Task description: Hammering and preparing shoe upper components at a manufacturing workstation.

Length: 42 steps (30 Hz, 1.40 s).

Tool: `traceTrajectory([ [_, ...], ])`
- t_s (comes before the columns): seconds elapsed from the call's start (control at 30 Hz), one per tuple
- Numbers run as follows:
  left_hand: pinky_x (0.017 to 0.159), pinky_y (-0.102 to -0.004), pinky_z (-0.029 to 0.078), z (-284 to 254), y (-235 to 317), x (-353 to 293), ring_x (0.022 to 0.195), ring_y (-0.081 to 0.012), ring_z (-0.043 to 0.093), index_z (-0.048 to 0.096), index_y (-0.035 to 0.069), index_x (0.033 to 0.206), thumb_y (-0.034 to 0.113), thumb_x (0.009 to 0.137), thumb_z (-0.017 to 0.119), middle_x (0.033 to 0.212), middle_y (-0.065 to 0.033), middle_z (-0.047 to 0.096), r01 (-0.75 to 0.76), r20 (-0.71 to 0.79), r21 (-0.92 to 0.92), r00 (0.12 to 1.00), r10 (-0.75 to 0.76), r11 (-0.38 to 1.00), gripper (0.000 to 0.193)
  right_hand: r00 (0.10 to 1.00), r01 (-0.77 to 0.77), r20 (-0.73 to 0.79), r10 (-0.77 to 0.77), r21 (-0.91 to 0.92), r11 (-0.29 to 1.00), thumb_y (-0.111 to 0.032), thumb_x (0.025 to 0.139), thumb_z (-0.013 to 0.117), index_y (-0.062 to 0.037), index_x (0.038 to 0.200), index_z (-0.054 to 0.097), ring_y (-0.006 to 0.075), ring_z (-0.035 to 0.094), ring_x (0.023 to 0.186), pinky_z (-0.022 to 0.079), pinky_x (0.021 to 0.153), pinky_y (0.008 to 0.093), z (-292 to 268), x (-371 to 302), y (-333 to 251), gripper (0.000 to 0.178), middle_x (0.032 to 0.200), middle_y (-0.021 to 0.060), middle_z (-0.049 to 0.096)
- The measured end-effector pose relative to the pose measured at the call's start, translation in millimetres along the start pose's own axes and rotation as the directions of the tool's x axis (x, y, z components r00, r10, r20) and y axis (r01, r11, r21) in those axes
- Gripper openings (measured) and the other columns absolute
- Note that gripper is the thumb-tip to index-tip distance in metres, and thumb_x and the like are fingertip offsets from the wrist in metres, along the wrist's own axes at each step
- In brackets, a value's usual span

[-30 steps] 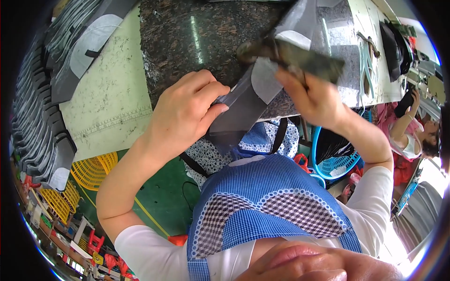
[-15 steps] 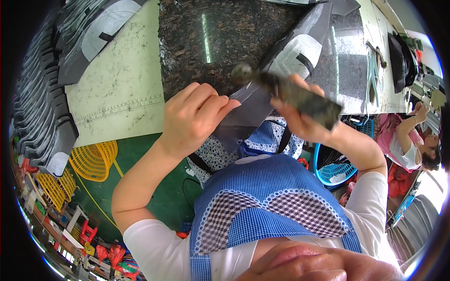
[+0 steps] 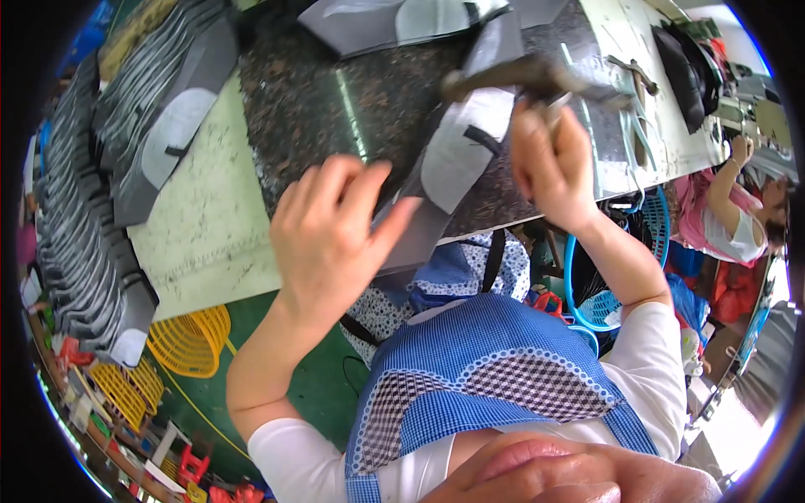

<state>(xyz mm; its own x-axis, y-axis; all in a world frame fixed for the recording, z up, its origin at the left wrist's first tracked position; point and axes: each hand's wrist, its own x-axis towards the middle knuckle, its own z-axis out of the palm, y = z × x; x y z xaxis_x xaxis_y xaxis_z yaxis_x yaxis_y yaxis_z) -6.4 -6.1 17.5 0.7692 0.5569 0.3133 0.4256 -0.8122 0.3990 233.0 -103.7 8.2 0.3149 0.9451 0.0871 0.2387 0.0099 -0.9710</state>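
Note:
On the dark speckled stone slab (image 3: 310, 109) lies a dark grey flat piece of leather-like material (image 3: 411, 239) with a whitish rounded patch (image 3: 444, 172) and a small black tab. My left hand (image 3: 323, 230) is over the near-left edge of this piece, with thumb and fingers apart and nothing visible between them. My right hand (image 3: 553, 163) is closed round a hammer (image 3: 520, 77), raised to the right of the patch and blurred by motion. A similar grey piece (image 3: 360, 29) lies on the slab's far side.
Stacks of like grey pieces (image 3: 180, 117) and a long overlapping row of them (image 3: 71, 243) stand at the left. Yellow baskets (image 3: 189, 339) and a blue basket (image 3: 599, 310) sit below the table. A second hammer (image 3: 637, 75) lies at right; beyond, another person (image 3: 729, 197) sits.
My left fingers have spread; before, they were bunched at the piece's edge. The hammer has swung to another angle in my right hand. The whole view has shifted slightly, showing more far slab.

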Motion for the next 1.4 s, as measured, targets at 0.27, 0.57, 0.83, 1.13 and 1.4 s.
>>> traceTrajectory([
  [0.27, 0.107, -0.0425, 0.037, 2, 7, 68, 0.121, -0.0347, 0.048, 0.048, 0.002, 0.135, 0.008, 0.080, 0.058, 0.130, -0.0207, 0.049, -0.108, 0.045, -0.521, 0.987, 0.153, 0.847, 0.057, 0.871, -0.077, -0.417, 0.260, 0.406, 0.911, -0.027, 0.107, 0.046, -0.0086, 0.090, 0.047, 0.0087, 0.039, 0.041, 0.030, 0.039, 0.0223, -59, -11, 30, 0.025, 0.060, -0.0020, 0.040],
  [0.57, 0.092, -0.0472, 0.046, 52, -34, 159, 0.116, -0.0327, 0.054, 0.056, 0.014, 0.130, 0.020, 0.075, 0.075, 0.121, -0.0148, 0.057, -0.353, -0.292, 0.262, 0.858, 0.423, 0.898, 0.058, 0.871, -0.130, -0.414, 0.265, 0.327, 0.936, -0.031, 0.106, 0.048, -0.0096, 0.087, 0.052, 0.0082, 0.036, 0.042, 0.025, 0.037, 0.0235, -43, -9, 33, 0.029, 0.059, -0.0035, 0.037],
  [0.83, 0.103, -0.0504, 0.039, -47, -153, 61, 0.131, -0.0370, 0.041, 0.057, 0.012, 0.132, 0.009, 0.072, 0.067, 0.139, -0.0169, 0.046, 0.136, -0.461, 0.264, 0.887, 0.001, 0.955, 0.060, 0.875, -0.042, -0.425, 0.230, 0.407, 0.912, -0.025, 0.107, 0.046, -0.0056, 0.099, 0.053, 0.0069, 0.032, 0.045, 0.026, 0.039, 0.0225, -48, -14, 32, 0.022, 0.060, -0.0023, 0.035],
  [1.13, 0.093, -0.0386, 0.047, -90, -188, 0, 0.109, -0.0323, 0.056, 0.060, 0.003, 0.120, 0.020, 0.067, 0.085, 0.113, -0.0131, 0.059, 0.341, -0.128, 0.469, 0.939, -0.320, 0.814, 0.061, 0.895, -0.136, -0.369, 0.251, 0.309, 0.941, -0.026, 0.106, 0.050, -0.0074, 0.100, 0.055, 0.0048, 0.032, 0.049, 0.026, 0.043, 0.0212, -48, -7, 33, 0.020, 0.063, -0.0038, 0.035],
  [1.4, 0.096, -0.0387, 0.047, -114, -170, -14, 0.112, -0.0347, 0.058, 0.065, -0.001, 0.103, 0.017, 0.065, 0.084, 0.116, -0.0166, 0.061, 0.416, 0.088, 0.253, 0.889, -0.449, 0.874, 0.046, 0.903, -0.121, -0.367, 0.223, 0.283, 0.952, -0.024, 0.105, 0.052, -0.0084, 0.097, 0.055, 0.0051, 0.033, 0.048, 0.027, 0.042, 0.0213, -45, -8, 36, 0.018, 0.063, -0.0039, 0.035],
])
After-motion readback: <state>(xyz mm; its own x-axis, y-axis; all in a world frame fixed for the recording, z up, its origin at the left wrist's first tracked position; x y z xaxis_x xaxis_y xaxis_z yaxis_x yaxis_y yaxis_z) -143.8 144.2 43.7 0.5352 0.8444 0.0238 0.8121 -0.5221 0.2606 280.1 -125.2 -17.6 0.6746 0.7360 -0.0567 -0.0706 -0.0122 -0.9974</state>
